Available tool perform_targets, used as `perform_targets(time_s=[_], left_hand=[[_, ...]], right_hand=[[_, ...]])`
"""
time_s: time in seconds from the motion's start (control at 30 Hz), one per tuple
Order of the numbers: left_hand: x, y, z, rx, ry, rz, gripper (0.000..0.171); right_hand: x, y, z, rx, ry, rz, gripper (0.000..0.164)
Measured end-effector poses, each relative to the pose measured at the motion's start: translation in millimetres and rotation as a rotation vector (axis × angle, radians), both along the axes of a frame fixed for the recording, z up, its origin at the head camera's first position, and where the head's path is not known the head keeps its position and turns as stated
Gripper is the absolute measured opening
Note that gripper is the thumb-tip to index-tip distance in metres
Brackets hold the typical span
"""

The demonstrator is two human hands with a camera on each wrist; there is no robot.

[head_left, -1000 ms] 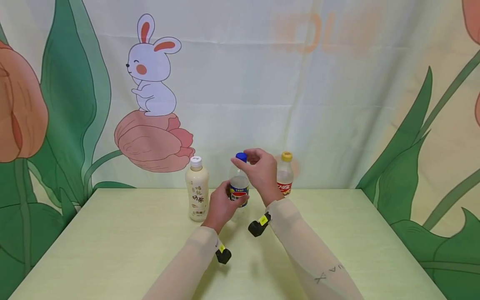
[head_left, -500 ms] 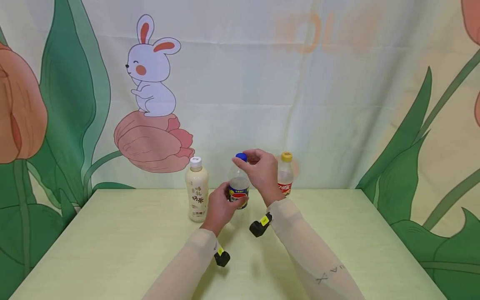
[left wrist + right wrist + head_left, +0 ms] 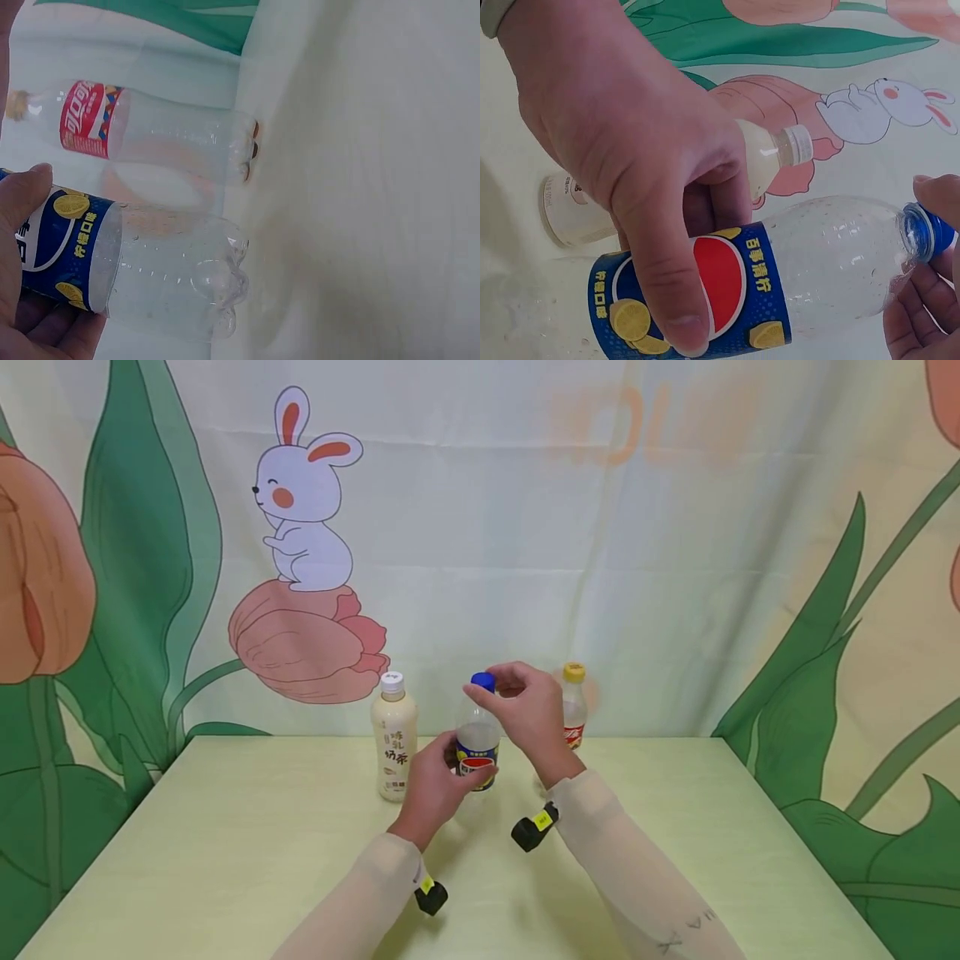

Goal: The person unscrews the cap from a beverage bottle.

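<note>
A clear plastic soda bottle (image 3: pixel 477 733) with a blue lemon label stands upright between the two hands. My left hand (image 3: pixel 431 787) grips it round the label, thumb across the front. At the top, my right hand (image 3: pixel 534 714) pinches the blue cap (image 3: pixel 483 681) between thumb and fingers. In the right wrist view the cap (image 3: pixel 933 231) sits at the bottle's neck, with the right fingertips around it. The left wrist view shows the bottle's see-through lower part (image 3: pixel 169 270), its base close over the table.
Left of the hands stands a cream-coloured milk tea bottle (image 3: pixel 393 739) with a white cap. Behind the right hand is a clear bottle (image 3: pixel 573 706) with a red label and yellow cap. A printed cloth backdrop (image 3: pixel 465 527) hangs behind the pale table (image 3: pixel 247 843).
Both hands and the blue-capped bottle have shifted a little toward me, with the forearms drawing back. The grips on label and cap look the same; the other bottles stay put.
</note>
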State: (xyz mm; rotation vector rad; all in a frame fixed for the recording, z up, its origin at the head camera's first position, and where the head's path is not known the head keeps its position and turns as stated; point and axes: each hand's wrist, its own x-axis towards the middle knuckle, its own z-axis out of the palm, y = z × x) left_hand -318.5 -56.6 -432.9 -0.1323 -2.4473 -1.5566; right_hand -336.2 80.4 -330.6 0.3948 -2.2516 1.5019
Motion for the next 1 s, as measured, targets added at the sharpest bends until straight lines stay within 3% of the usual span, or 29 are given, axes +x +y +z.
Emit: perform_targets(time_s=[0.47, 1.0], left_hand=[[31.9, 0, 8.7, 0.034, 0.002, -0.068, 0.068], [61.3, -6, 13.0, 0.031, 0.090, -0.128, 0.068]], right_hand=[[28.7, 10, 9.8, 0.000, -0.023, 0.062, 0.039], [59.5, 19, 12.5, -0.004, 0.015, 0.148, 0.032]])
